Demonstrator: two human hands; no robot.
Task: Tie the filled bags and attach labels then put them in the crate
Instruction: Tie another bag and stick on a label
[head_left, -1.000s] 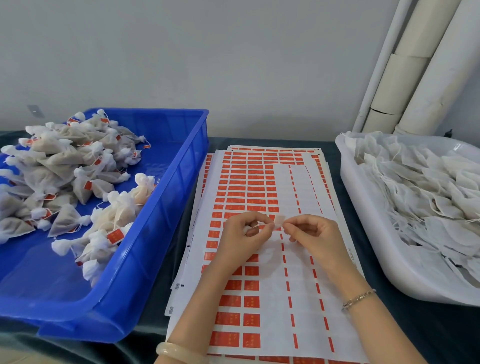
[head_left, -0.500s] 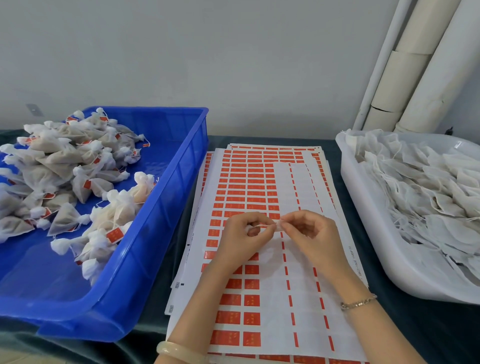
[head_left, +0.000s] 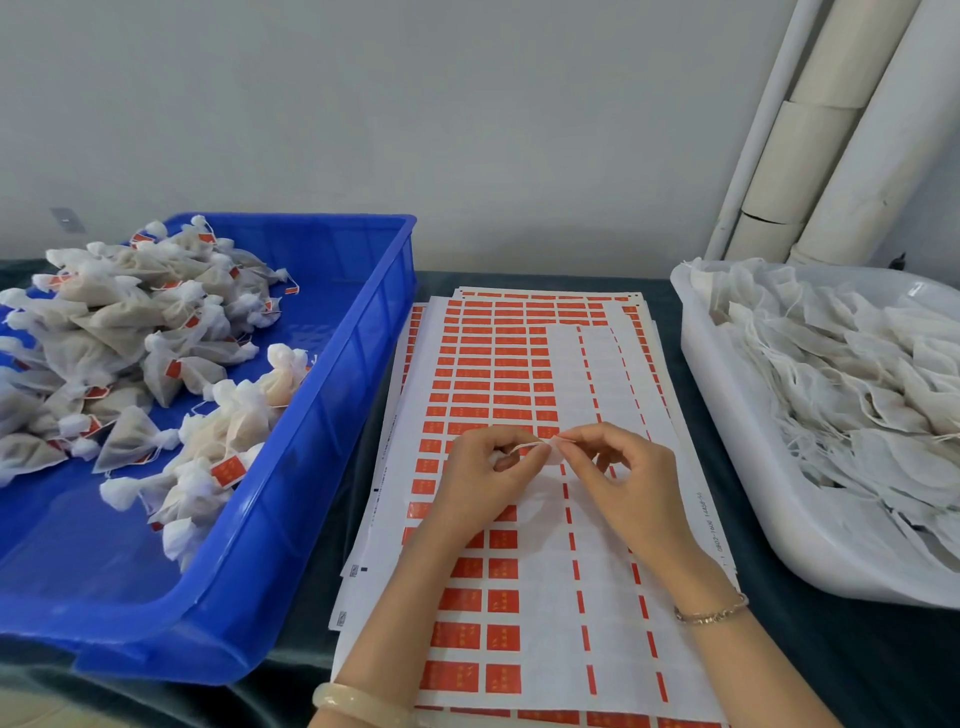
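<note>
now, just above the middle of the label sheets (head_left: 519, 364), our left hand (head_left: 485, 470) and right hand (head_left: 626, 480) both pinch the drawstring (head_left: 527, 446) of one small filled bag (head_left: 540, 483), seemingly light, soft and crushable, best held at its neck.

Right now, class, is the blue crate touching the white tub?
Apart. The head view shows the label sheets and dark tablecloth lying between the blue crate and white tub.

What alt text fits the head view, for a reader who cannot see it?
The left hand and right hand pinch a thin string between them above sheets of red labels. A blue crate of tied, labelled bags stands to the left, a white tub of untied bags to the right.
</note>
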